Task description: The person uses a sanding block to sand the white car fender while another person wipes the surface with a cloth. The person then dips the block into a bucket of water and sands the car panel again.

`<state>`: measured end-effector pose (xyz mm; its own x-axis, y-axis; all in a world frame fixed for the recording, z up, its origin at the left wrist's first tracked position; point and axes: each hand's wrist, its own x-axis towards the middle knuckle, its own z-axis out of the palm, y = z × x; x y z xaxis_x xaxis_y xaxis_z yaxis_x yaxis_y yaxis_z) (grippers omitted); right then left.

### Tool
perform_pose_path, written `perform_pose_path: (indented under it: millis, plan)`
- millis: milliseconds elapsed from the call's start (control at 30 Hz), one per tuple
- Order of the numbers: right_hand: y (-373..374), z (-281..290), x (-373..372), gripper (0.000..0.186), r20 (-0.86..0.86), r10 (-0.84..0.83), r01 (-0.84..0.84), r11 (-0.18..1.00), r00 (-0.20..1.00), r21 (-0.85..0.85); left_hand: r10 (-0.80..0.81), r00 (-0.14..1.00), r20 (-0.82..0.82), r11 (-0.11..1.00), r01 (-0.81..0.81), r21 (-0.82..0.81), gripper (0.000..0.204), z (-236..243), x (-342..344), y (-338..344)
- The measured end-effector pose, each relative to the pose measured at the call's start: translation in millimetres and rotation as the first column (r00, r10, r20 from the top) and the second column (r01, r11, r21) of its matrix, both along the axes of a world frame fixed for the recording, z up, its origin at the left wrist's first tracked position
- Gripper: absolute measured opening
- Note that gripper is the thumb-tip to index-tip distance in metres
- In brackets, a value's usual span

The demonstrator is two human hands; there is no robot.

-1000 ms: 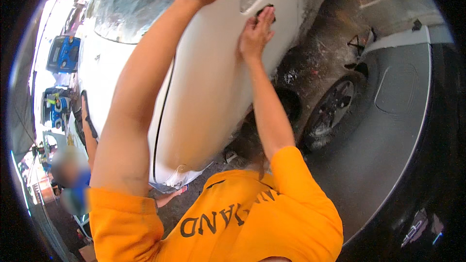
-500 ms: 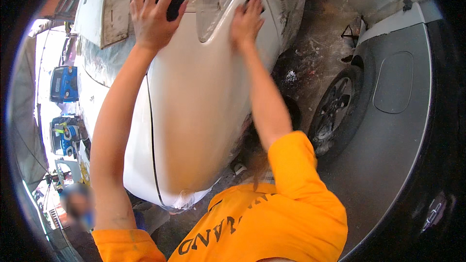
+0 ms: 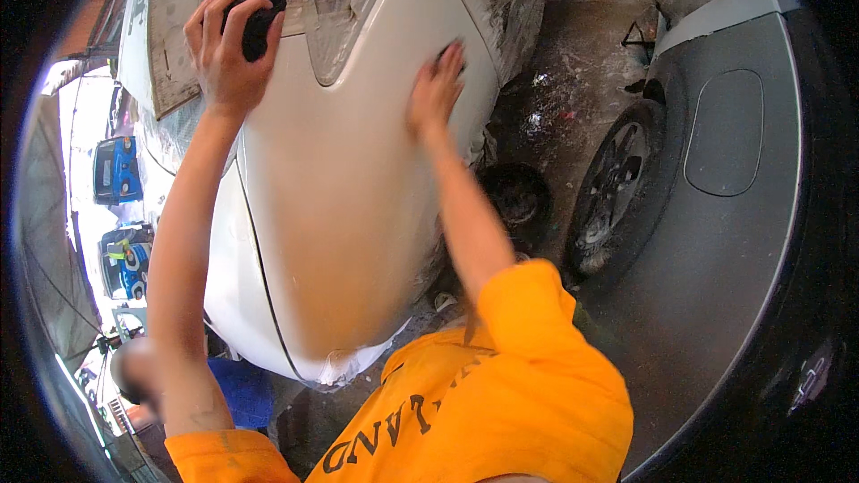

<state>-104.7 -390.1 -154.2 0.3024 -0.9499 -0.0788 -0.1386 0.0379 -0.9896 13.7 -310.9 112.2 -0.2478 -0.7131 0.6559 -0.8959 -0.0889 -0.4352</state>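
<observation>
My left hand (image 3: 225, 63) is raised over the upper left of a white car body panel (image 3: 358, 139). Its fingers curl around a black, shaggy cloth or pad (image 3: 260, 13). Farther right, my right hand (image 3: 436, 94) lies against the panel with its fingers pressed together. Under those fingertips shows the edge of a small dark thing; most of it is hidden, so its kind cannot be told. A blurry beige-brown patch runs down the panel below the hands. Clear plastic sheeting (image 3: 512, 0) covers the neighbouring parts of the car.
A grey car (image 3: 743, 143) with a dark wheel (image 3: 617, 188) stands at right. Between the cars, a round black object (image 3: 516, 197) rests on the stained floor (image 3: 573, 80). Blue vehicles (image 3: 118, 170) are visible at far left, and a blurred person (image 3: 139, 371) is at lower left.
Both hands have shifted left in view, and the right hand has come down the panel toward me. The car also appears shifted left. The left hand still grips the black pad.
</observation>
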Motion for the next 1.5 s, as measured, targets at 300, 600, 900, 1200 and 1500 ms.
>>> perform_pose_path:
  millis: [300, 600, 900, 1200, 1500]
  plan:
    - [39, -25, -7, 0.067, -0.002, 0.059, -0.059, 0.998, 0.998, -0.022, -0.023, 1.000, 0.011, 1.000, 0.023, -0.004, 0.027, 2, 6, 4]
    - [236, -50, -54, 0.071, 0.011, 0.180, -0.178, 0.980, 0.984, -0.091, -0.011, 1.000, 0.008, 1.000, 0.011, -0.018, 0.027, -8, 12, 11]
    - [8, -57, -17, 0.068, 0.059, 0.024, -0.024, 1.000, 0.998, 0.005, -0.054, 0.998, -0.018, 0.998, 0.053, -0.023, 0.029, -4, 3, -1]
    - [125, -57, -21, 0.074, 0.023, 0.038, -0.040, 0.994, 0.999, 0.100, -0.022, 0.999, 0.034, 0.999, 0.023, -0.026, 0.029, -1, 16, 8]
    - [169, 13, -28, 0.071, 0.031, 0.171, -0.174, 0.959, 0.985, 0.225, -0.020, 0.998, 0.056, 1.000, 0.020, -0.005, 0.030, -3, 16, 9]
